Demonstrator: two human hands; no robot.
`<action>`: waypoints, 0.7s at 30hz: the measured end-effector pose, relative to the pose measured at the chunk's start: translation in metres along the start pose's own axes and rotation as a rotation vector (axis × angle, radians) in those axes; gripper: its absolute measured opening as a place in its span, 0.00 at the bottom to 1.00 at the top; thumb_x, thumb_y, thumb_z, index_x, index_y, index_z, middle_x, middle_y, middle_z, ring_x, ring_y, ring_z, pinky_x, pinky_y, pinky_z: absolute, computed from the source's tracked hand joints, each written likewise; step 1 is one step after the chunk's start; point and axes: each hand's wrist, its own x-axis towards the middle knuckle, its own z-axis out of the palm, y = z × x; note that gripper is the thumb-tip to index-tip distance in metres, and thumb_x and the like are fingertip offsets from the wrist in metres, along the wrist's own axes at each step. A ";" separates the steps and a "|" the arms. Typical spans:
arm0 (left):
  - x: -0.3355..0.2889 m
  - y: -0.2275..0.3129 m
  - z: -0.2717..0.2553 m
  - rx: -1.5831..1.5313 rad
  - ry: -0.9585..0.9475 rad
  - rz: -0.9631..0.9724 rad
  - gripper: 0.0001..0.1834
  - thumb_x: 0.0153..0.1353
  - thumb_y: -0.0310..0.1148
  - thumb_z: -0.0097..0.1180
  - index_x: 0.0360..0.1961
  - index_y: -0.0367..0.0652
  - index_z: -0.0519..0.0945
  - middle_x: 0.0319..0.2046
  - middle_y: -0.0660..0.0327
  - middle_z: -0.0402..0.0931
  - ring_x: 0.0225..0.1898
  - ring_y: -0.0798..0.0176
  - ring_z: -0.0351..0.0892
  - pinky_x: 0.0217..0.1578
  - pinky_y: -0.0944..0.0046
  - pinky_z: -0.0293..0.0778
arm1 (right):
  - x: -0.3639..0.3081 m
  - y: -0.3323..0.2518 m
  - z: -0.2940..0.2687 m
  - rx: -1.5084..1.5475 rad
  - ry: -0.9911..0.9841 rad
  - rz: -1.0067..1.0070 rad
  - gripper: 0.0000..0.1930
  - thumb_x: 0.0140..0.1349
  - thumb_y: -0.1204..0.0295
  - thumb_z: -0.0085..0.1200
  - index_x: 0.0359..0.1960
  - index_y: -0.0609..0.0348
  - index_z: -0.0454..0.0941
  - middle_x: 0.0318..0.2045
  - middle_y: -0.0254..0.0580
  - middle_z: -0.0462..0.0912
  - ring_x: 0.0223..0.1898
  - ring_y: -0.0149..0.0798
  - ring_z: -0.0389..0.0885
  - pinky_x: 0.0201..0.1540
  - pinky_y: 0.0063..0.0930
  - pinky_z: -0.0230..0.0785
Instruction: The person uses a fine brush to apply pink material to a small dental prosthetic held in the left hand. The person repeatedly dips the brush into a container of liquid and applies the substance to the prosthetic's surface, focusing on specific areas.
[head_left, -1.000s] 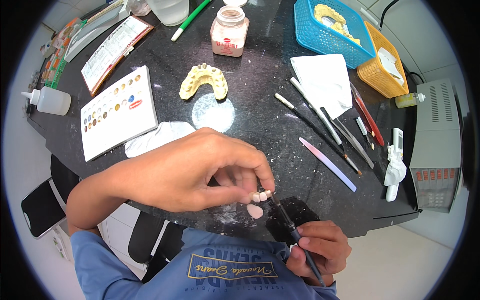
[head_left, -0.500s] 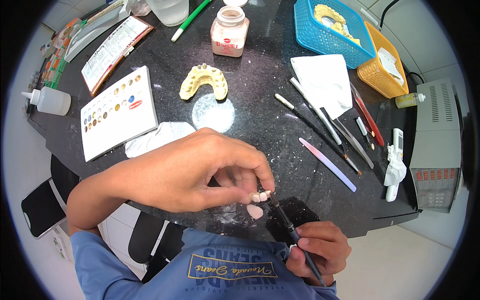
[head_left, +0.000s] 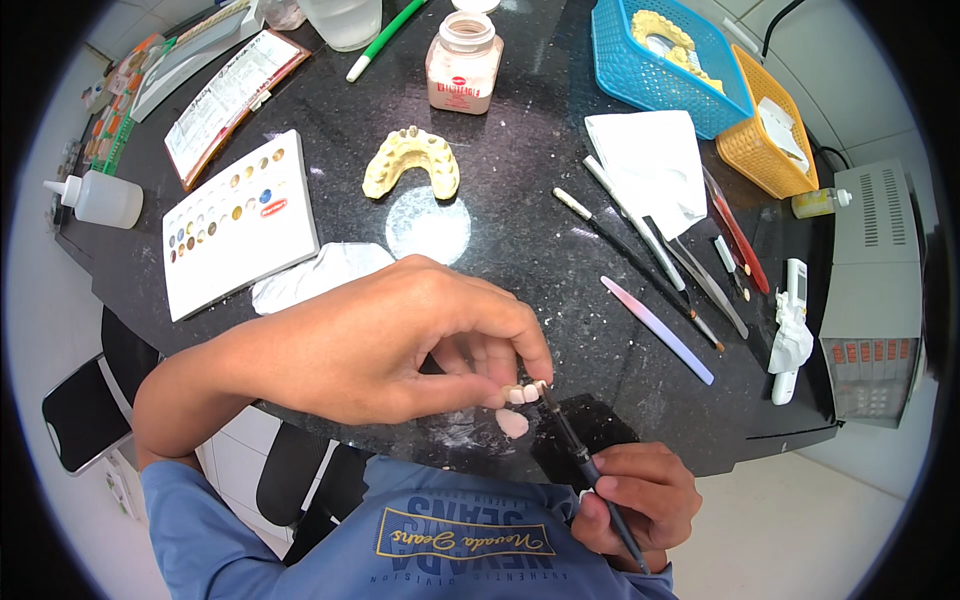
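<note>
"White teeth, a short row of them (head_left: pixel 524 394): where do we have them?"

"Over the near part of the black table (head_left: pixel 520 245), held by our left hand (head_left: pixel 400 345). Our thumb presses the row's left end and our forefinger its right."

"And our right hand (head_left: pixel 645 500)?"

"We grip a dark brush (head_left: pixel 568 435) in its fingers, pointing up toward the row's right end. We cannot tell whether the bristles touch."

"What do we see close by?"

"Just below the teeth we see a pale pink patch (head_left: pixel 512 424). Farther back sits a yellowish plaster model (head_left: pixel 411 160), and beyond it an open jar (head_left: pixel 464 70) of something pink."

"To the sides?"

"On our right, a pink and purple nail file (head_left: pixel 655 330) and a white cloth (head_left: pixel 650 165); on our left, a white board (head_left: pixel 240 220) with coloured dots."
</note>
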 end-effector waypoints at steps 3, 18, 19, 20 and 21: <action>0.000 -0.001 0.000 -0.001 0.001 -0.002 0.16 0.54 0.15 0.61 0.45 0.37 0.83 0.39 0.56 0.81 0.37 0.67 0.83 0.38 0.68 0.85 | 0.000 0.000 0.001 -0.001 0.010 0.002 0.14 0.45 0.77 0.70 0.34 0.62 0.80 0.28 0.47 0.83 0.26 0.42 0.85 0.26 0.25 0.79; 0.000 -0.003 0.000 0.012 0.004 0.012 0.16 0.54 0.18 0.63 0.46 0.37 0.83 0.38 0.57 0.82 0.36 0.67 0.84 0.37 0.68 0.84 | 0.000 0.000 -0.001 -0.009 -0.012 0.011 0.14 0.45 0.77 0.70 0.34 0.62 0.79 0.28 0.48 0.83 0.26 0.41 0.85 0.27 0.25 0.78; 0.000 -0.002 0.000 0.011 0.003 0.014 0.16 0.54 0.18 0.63 0.46 0.37 0.83 0.37 0.57 0.82 0.36 0.67 0.84 0.37 0.68 0.84 | 0.000 0.000 -0.002 -0.007 -0.011 0.012 0.15 0.45 0.77 0.71 0.34 0.62 0.79 0.28 0.48 0.83 0.26 0.42 0.85 0.27 0.25 0.78; 0.001 -0.002 0.000 0.010 0.003 0.017 0.16 0.54 0.18 0.63 0.46 0.37 0.83 0.37 0.57 0.82 0.36 0.67 0.84 0.36 0.69 0.84 | -0.001 0.000 -0.001 -0.005 -0.002 0.012 0.15 0.45 0.77 0.71 0.34 0.62 0.79 0.29 0.47 0.83 0.26 0.42 0.85 0.27 0.26 0.78; 0.001 -0.002 0.000 0.008 0.002 0.013 0.16 0.54 0.18 0.63 0.46 0.37 0.83 0.37 0.57 0.82 0.36 0.67 0.84 0.36 0.69 0.84 | -0.001 0.000 -0.001 -0.003 0.008 0.011 0.15 0.45 0.77 0.70 0.34 0.61 0.79 0.29 0.47 0.83 0.26 0.42 0.85 0.27 0.26 0.78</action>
